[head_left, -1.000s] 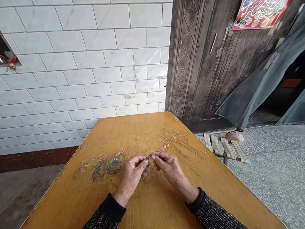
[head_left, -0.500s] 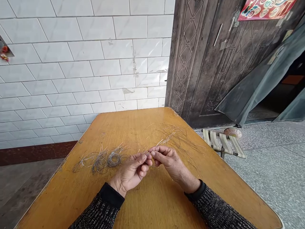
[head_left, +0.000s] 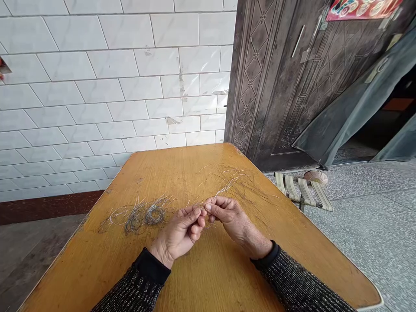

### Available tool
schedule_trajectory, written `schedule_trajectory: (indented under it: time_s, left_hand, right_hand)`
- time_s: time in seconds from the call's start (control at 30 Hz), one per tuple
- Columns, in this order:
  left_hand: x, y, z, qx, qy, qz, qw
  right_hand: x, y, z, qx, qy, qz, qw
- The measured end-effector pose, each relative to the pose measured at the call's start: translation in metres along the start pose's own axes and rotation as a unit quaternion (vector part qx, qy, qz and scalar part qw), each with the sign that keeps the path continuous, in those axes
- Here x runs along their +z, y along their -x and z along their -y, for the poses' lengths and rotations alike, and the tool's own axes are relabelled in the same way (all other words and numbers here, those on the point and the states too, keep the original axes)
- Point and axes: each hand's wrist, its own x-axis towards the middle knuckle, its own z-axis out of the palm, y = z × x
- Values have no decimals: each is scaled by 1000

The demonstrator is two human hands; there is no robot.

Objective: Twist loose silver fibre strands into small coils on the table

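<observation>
Thin metal wire (head_left: 224, 189) runs from the fingertips up and to the right over the wooden table (head_left: 208, 277). My left hand (head_left: 182, 229) pinches it between thumb and index finger, the other fingers curled. Right beside it, my right hand (head_left: 230, 216) grips the same wire with thumb and forefinger, so the two sets of fingertips nearly touch. Part of the wire is hidden behind the fingers. To the left of my left hand lie several coiled bundles of grey wire (head_left: 155, 213). Loose dark strands (head_left: 251, 186) are spread beyond my right hand.
A white tiled wall (head_left: 113, 86) stands behind the table's far edge. Right of it are a dark carved door (head_left: 269, 86) and a grey-green curtain (head_left: 351, 108). A folding stool with striped straps (head_left: 305, 190) stands on the speckled floor by the table's right edge.
My fingertips have shifted slightly on the wire, and a bit of it now shows below my right hand. The whole view has tilted a little.
</observation>
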Motion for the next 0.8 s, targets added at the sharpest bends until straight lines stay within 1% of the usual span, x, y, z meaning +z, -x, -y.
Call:
schedule_trajectory:
  time_s: [0.17,0.27,0.47,0.57,0.7,0.8]
  left_hand:
    - [3,1,1,12,-2,-2,1000]
    - [4,0,3,23,0,-5,1000]
    - [2,0,4,25,1,-20,999]
    - [2,0,5,39,5,-23,999]
    - [3,-1,4,68,37,-45,996]
    - [3,0,4,66,39,-47,996]
  right_hand:
    - [1,-1,1,1,-10,-9,1000]
    - [2,-1,1,2,0,-8,1000]
    - [4,0,3,4,25,-1,1000]
    - [4,0,1,9,16,-9,1000]
    - [4,1,-2,25,-14,-29,999]
    - [4,1,-2,32,-10,-35,999]
